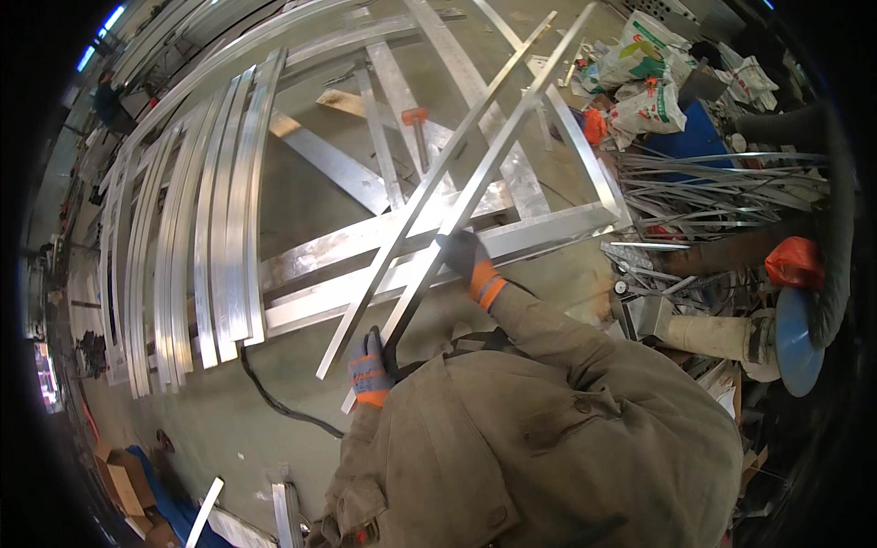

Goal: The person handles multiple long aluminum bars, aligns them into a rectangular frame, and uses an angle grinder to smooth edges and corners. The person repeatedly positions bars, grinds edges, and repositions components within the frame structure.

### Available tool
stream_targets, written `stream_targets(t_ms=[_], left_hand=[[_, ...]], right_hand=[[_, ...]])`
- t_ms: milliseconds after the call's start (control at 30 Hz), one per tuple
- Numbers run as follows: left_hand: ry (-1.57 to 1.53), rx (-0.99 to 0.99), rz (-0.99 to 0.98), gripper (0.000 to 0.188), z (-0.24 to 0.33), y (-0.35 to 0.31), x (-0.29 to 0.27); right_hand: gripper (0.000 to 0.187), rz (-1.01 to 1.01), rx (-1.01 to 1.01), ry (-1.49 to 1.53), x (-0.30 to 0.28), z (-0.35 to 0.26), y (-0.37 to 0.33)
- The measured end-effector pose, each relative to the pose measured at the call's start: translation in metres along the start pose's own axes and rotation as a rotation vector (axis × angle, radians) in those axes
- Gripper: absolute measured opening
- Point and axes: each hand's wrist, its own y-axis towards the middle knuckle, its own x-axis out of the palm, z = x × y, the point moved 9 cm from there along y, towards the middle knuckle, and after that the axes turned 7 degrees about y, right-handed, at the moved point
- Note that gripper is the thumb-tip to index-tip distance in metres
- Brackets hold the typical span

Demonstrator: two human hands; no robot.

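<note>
A long, shiny aluminium bar [493,163] slants from beside my body toward the far right. My right hand [468,258], in a dark glove with an orange cuff, is closed around its middle stretch. My left hand [370,370], gloved in grey and orange, grips the same bar close to its near end; its fingers are partly hidden. Just left of it, a second aluminium bar [411,212] lies almost parallel. Both cross over a frame-like support of wide metal beams [361,239]. Beyond them, a mallet with an orange-red head [415,116] rests among the beams.
Several aluminium profiles [212,215] lie side by side on the left. White sacks [649,114] and a heap of thin metal strips [703,196] fill the right side, near a blue disc [798,342]. A black cable [274,402] trails over the floor. Cardboard boxes [123,479] stand lower left.
</note>
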Motion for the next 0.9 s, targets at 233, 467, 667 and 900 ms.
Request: stream_targets(t_ms=[233, 467, 667, 900], left_hand=[[-0.46, 0.088, -0.006, 0.066, 0.036, 0.01, -0.028], [-0.418, 0.414, 0.432, 0.088, 0.057, 0.052, -0.183], [0.235, 0.457, 0.826, 0.113, 0.072, 0.076, -0.366], [0.883, 0.499, 1.171, 0.109, 0.062, 0.053, -0.476]], right_hand=[[0.052, 0.143, -0.37, -0.166, 0.029, -0.239, -0.058], [0.084, 0.269, -0.66, -0.787, 0.018, -0.386, -0.142], [0.086, 0.25, -0.764, -0.928, -0.009, -0.367, -0.175], [0.078, 0.2, -0.944, -1.074, -0.02, -0.342, -0.161]])
